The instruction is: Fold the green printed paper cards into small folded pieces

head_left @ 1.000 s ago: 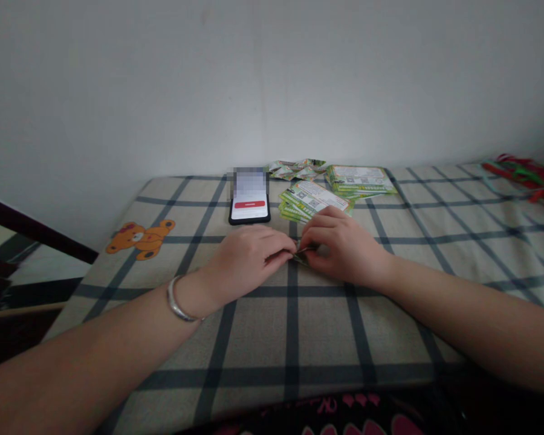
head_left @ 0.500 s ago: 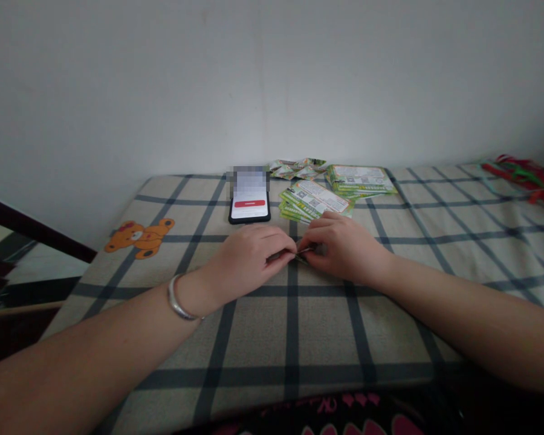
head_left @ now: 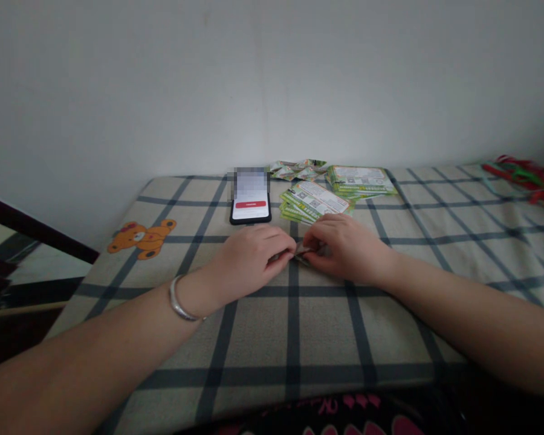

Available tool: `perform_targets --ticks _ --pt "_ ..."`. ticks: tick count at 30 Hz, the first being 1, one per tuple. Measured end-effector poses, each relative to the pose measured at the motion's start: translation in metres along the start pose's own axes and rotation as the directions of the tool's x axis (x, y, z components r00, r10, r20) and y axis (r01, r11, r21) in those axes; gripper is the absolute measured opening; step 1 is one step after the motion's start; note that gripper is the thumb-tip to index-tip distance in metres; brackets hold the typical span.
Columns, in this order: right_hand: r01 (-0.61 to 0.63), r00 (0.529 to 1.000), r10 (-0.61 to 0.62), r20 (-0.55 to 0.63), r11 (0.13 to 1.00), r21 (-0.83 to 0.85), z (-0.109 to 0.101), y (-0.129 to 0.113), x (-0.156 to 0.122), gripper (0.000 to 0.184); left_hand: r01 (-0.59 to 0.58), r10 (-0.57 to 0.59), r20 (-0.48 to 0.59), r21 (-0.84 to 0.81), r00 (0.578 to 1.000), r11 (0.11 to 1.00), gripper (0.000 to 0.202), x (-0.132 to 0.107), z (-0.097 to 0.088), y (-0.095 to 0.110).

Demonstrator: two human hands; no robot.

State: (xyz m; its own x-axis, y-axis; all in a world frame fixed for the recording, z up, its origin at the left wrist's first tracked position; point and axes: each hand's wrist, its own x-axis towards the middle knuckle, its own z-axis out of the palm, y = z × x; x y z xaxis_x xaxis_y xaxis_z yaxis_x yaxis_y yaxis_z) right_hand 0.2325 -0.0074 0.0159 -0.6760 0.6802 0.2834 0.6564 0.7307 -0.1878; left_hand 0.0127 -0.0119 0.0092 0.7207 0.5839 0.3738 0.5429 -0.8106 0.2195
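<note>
My left hand (head_left: 254, 252), with a silver bangle at the wrist, is closed in a pinch on one end of a small folded piece of paper (head_left: 300, 249). On the other end, the thumb and curled fingers of my right hand (head_left: 347, 249) grip the same paper. Most of it is hidden by my fingers, and its print cannot be made out. Just beyond my right hand lies a fanned stack of green-and-white printed leaflets (head_left: 316, 199). A phone (head_left: 251, 208) with a lit screen lies beyond my left hand.
Several folded paper pieces (head_left: 298, 170) lie by the wall, beside a second leaflet stack (head_left: 362, 178). Red and green tangled material (head_left: 532, 181) lies far right. A checked cloth (head_left: 254, 338) with a bear picture (head_left: 144, 238) covers the table. Its left edge drops off beside dark wood.
My right fingers have shifted slightly on the paper, and a little more of it shows between my hands. The left hand stays almost still. Leaflets and phone have not moved.
</note>
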Motion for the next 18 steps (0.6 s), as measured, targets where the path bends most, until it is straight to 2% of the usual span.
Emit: perform_targets --ticks 2,7,13,18 --pt "-0.023 1.000 0.023 -0.005 0.999 0.041 -0.001 0.005 -0.002 0.013 0.000 0.000 0.002 0.006 1.000 1.000 0.013 -0.001 0.000 0.000" --pt "0.022 0.997 -0.033 0.065 0.986 0.166 -0.009 0.017 -0.006 0.013 0.004 -0.005 0.019 0.030 1.000 1.000 0.013 -0.002 -0.001 0.000" --pt "0.107 0.990 -0.123 0.069 0.975 0.197 -0.017 0.021 -0.007 0.010 0.024 -0.027 0.043 0.064 0.999 0.998 0.011 -0.001 0.001 -0.001" --pt "0.178 0.979 -0.195 0.050 0.954 0.242 -0.013 0.021 -0.006 0.008 0.035 -0.040 0.049 0.102 0.998 0.994 0.010 -0.002 0.002 -0.002"
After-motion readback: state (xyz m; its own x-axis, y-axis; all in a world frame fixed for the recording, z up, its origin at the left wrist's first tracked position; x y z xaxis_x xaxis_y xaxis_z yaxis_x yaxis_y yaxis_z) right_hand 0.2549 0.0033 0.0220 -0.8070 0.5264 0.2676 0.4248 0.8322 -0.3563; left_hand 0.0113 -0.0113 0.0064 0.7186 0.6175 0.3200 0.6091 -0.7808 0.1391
